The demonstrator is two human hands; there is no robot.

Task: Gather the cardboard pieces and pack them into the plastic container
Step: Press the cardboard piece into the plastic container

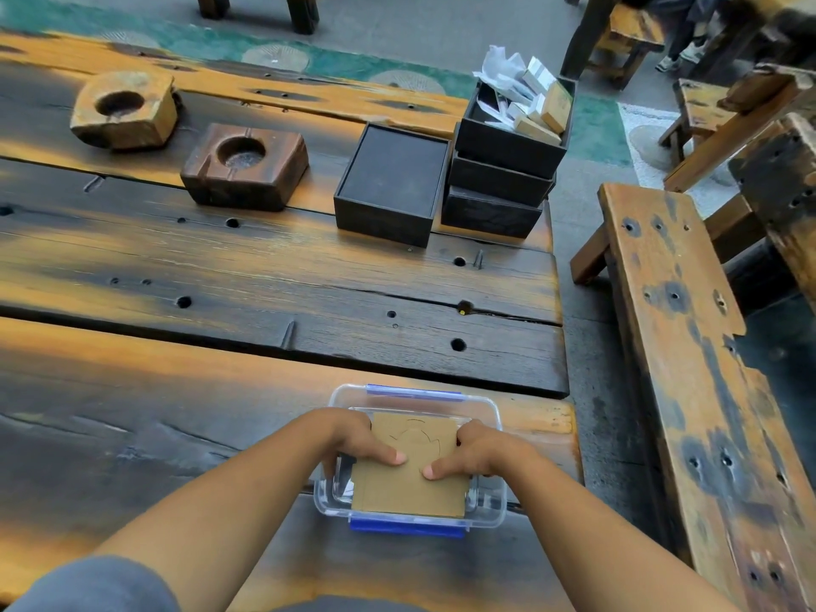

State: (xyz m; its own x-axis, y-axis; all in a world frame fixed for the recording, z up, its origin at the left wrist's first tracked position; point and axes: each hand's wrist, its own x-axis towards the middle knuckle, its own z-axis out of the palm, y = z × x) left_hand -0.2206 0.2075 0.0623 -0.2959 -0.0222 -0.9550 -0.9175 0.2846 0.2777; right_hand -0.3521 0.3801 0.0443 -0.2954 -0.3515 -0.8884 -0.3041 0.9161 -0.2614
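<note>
A clear plastic container [494, 505] with blue clips stands at the near edge of the wooden table. A flat brown cardboard piece [413, 488] with a cut outline on it lies over the container's opening. My left hand [353, 439] grips the piece's left edge, thumb pressed on top. My right hand [477, 448] grips its right edge the same way. The bottom of the container is mostly hidden under the cardboard.
Farther back stand a black open box [391, 183], a stack of black trays [499, 178] holding paper and small boxes, and two wooden blocks with round hollows [243, 163] [123, 110]. A wooden bench [689, 346] runs along the right.
</note>
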